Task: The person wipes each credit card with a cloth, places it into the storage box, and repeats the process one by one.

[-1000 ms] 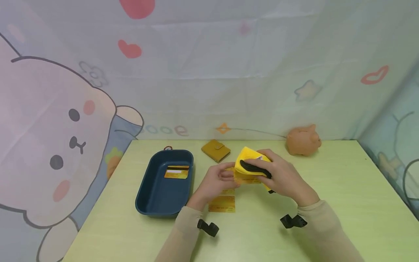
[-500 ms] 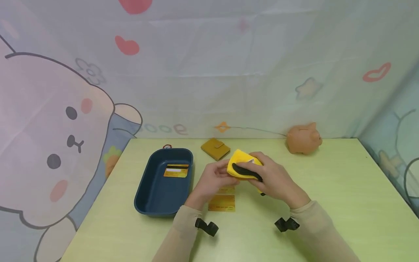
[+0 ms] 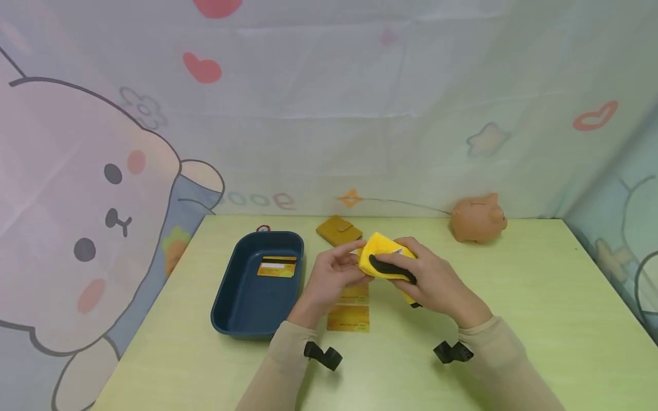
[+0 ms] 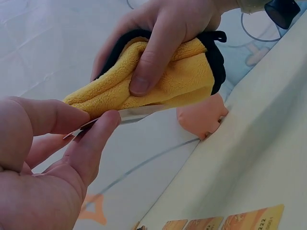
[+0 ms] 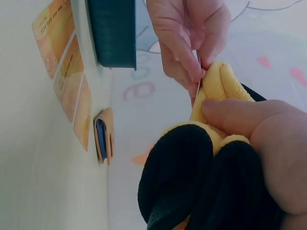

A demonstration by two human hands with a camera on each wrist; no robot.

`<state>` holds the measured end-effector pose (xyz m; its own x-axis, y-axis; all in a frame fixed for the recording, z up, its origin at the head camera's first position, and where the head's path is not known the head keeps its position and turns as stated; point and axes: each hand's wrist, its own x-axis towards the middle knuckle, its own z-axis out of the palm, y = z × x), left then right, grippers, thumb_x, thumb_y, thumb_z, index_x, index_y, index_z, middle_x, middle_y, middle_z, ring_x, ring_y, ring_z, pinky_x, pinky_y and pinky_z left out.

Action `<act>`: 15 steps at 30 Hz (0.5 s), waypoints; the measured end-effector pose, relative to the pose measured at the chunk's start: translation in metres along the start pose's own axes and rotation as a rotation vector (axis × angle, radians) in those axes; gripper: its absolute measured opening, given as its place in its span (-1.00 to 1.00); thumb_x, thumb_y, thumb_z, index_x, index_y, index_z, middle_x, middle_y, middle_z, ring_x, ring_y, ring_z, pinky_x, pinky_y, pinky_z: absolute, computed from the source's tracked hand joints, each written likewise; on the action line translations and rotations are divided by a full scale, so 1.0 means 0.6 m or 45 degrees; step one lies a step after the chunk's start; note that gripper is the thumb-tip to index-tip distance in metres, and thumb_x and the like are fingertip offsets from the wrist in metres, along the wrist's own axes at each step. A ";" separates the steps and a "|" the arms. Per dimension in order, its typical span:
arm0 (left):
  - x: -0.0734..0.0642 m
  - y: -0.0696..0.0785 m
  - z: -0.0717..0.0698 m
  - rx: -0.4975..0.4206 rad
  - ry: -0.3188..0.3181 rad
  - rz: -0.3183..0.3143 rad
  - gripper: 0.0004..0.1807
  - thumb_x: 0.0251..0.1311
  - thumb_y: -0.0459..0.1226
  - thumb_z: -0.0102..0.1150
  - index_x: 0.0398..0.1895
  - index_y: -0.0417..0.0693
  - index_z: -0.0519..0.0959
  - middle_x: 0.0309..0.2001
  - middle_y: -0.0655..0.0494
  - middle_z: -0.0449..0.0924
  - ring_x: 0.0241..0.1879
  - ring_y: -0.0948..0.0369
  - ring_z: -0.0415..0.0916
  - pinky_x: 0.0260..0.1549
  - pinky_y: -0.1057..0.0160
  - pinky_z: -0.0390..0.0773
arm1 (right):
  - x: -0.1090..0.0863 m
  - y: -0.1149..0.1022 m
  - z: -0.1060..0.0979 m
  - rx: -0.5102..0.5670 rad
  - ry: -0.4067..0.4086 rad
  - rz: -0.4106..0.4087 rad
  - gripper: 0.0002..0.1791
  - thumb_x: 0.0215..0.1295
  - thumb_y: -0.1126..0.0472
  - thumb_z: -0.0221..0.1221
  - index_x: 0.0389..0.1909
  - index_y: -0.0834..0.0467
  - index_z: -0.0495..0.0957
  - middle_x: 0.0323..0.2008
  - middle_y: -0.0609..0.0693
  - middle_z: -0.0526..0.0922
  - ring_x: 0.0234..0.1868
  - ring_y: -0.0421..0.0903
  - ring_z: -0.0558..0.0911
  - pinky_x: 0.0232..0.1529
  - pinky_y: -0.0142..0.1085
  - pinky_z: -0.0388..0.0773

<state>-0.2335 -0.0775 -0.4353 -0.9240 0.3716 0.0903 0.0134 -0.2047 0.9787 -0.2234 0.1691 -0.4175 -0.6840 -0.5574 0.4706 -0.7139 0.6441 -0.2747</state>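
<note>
My left hand (image 3: 329, 277) pinches a thin card (image 4: 139, 114) by its end, between thumb and fingers. My right hand (image 3: 437, 279) grips a folded yellow cloth (image 3: 377, 251) with black edging, its thumb pressed on the plush side. The cloth lies against the card and hides most of it; only a pale strip shows below the cloth in the left wrist view. Both hands are raised over the table. Under them, three orange-gold cards (image 5: 69, 76) lie in a row on the tabletop, as the right wrist view shows.
A dark blue tray (image 3: 241, 328) stands left of the hands, with one gold card (image 3: 276, 268) inside. Behind the hands lies a mustard wallet (image 3: 336, 230). An orange piggy bank (image 3: 477, 218) stands at the back right, near the printed curtain (image 3: 308, 142).
The cloth and right hand have shifted a little left along the card. The card's face, partly visible below the cloth a second ago, is now covered in the head view. The left hand keeps its pinch.
</note>
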 end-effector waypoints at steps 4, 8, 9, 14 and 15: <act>0.000 0.004 0.000 -0.006 -0.002 0.014 -0.40 0.38 -0.53 0.24 0.48 -0.17 0.47 -0.01 -0.12 0.69 -0.09 0.13 0.76 0.02 0.07 0.75 | -0.002 0.003 -0.006 0.030 -0.009 -0.004 -0.36 0.20 0.25 0.53 0.31 -0.14 0.63 0.25 0.10 0.52 -0.05 0.04 0.65 -0.22 -0.06 0.75; -0.001 0.009 0.000 -0.023 0.021 0.021 -0.42 0.35 -0.55 0.25 0.44 -0.18 0.50 -0.07 -0.06 0.64 -0.14 0.15 0.77 -0.01 0.07 0.76 | -0.002 0.006 -0.014 0.061 -0.015 -0.013 -0.38 0.20 0.27 0.53 0.28 -0.13 0.64 0.26 0.09 0.51 -0.06 0.05 0.67 -0.19 -0.06 0.75; -0.001 0.010 0.000 -0.032 0.025 0.021 -0.42 0.34 -0.55 0.25 0.43 -0.18 0.51 -0.08 -0.04 0.62 -0.14 0.15 0.77 -0.02 0.07 0.76 | -0.002 0.007 -0.016 0.065 -0.019 -0.014 -0.38 0.21 0.27 0.52 0.28 -0.13 0.64 0.26 0.09 0.51 -0.05 0.05 0.67 -0.19 -0.06 0.75; -0.003 0.015 -0.001 -0.060 0.058 0.027 -0.42 0.31 -0.60 0.24 0.40 -0.23 0.52 -0.14 0.03 0.49 -0.21 0.18 0.71 -0.04 0.06 0.77 | -0.007 0.014 -0.022 0.076 -0.044 -0.005 -0.41 0.23 0.28 0.50 0.28 -0.11 0.64 0.28 0.11 0.50 -0.05 0.06 0.68 -0.19 -0.07 0.75; -0.003 0.016 -0.002 -0.067 0.065 0.030 -0.42 0.31 -0.61 0.24 0.40 -0.23 0.53 -0.16 0.05 0.46 -0.23 0.19 0.68 -0.04 0.06 0.77 | -0.008 0.016 -0.023 0.076 -0.047 -0.003 -0.41 0.23 0.29 0.50 0.27 -0.10 0.64 0.28 0.11 0.50 -0.05 0.07 0.68 -0.20 -0.07 0.74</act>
<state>-0.2319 -0.0812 -0.4261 -0.9420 0.3197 0.1022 0.0164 -0.2604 0.9654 -0.2248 0.1850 -0.4109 -0.6866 -0.5784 0.4405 -0.7224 0.6110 -0.3237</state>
